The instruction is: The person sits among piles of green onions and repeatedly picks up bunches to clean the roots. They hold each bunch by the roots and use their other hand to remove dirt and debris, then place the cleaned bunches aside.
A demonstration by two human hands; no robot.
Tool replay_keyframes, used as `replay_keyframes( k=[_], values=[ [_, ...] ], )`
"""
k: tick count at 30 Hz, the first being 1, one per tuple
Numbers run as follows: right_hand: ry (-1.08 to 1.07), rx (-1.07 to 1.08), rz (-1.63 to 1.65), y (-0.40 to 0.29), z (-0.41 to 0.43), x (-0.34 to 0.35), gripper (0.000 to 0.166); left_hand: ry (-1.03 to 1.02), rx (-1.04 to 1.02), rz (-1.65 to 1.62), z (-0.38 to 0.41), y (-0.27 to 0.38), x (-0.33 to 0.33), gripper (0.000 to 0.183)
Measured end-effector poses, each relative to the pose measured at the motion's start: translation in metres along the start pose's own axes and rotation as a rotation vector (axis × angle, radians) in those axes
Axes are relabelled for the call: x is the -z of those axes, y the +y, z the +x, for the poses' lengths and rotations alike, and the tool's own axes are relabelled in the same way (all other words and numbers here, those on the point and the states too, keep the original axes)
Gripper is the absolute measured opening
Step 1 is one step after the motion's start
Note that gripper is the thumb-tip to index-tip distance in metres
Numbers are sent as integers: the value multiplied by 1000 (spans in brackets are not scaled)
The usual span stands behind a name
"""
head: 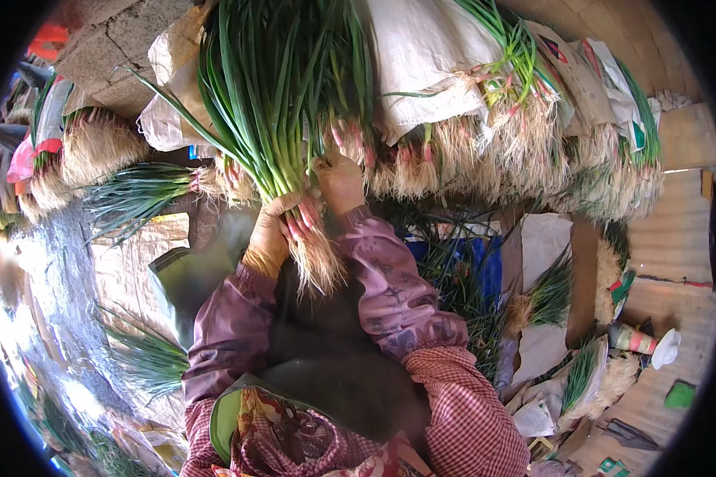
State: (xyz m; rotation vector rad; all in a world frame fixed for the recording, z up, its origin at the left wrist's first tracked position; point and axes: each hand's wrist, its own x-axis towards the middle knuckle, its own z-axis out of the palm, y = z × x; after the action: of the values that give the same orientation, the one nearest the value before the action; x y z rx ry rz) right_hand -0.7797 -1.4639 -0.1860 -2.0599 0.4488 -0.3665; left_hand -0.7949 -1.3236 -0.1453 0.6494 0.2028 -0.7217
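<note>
My left hand, in a yellowish glove, grips a bunch of green onions around its lower stems. The long green leaves point away from me. Below the fist hang the pinkish stem bases and pale stringy roots. My right hand is at the right side of the same bunch, its fingers curled close to the stems. Whether it pinches a stem or leaf is hidden. Just beyond it, more green onions lie with their reddish bases towards me.
Rows of rooted onions line the far side, partly under a white woven sack. A loose bunch lies to the left. Leaf scraps cover a blue sheet on the right. Another bunch rests farther right.
</note>
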Motion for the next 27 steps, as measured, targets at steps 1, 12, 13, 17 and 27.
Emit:
replay_keyframes(
  k=[1, 12, 13, 17, 27],
  values=[
    [86, 5, -45, 11, 3, -3, 15, -36, 8, 24, 1, 2, 7, 42],
    [-608, 461, -511, 80, -56, 42, 20, -338, 48, -247, -19, 14, -1, 55],
    [-343, 424, -158, 53, -42, 45, 26, -368, 70, -270, -18, 12, -4, 54],
    [-381, 338, 499, -13, -13, 29, 26, -326, 87, -218, -15, 9, 0, 54],
    [-566, 434, -808, 252, -117, 7, 14, -406, 92, -268, -6, 1, -1, 58]
  ],
)
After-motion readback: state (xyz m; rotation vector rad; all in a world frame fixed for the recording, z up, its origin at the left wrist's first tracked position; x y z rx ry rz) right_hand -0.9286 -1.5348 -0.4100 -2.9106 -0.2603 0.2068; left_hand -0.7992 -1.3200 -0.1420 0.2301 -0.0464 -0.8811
